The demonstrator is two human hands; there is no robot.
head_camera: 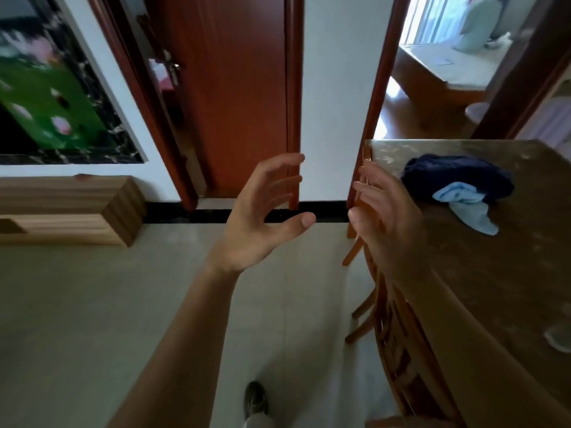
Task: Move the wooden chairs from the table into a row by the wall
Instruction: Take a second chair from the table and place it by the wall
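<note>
Wooden chairs [389, 329] stand tucked against the left edge of the table [494, 288]; their backs and legs show along that edge, partly hidden by my right arm. My left hand [262, 217] is raised over the floor, fingers spread, holding nothing. My right hand [386, 211] hovers just left of the table's far corner, fingers apart, in front of a chair's top rail; no grip shows. The white wall [330, 103] with a black skirting lies straight ahead between two door frames.
A dark blue cloth and a light blue cloth [463, 193] lie on the table. A low wooden cabinet [77, 208] stands against the wall at left. A red-brown door [231, 88] and an open doorway [438, 72] flank the wall strip. My foot [255, 400] is on the tiled floor.
</note>
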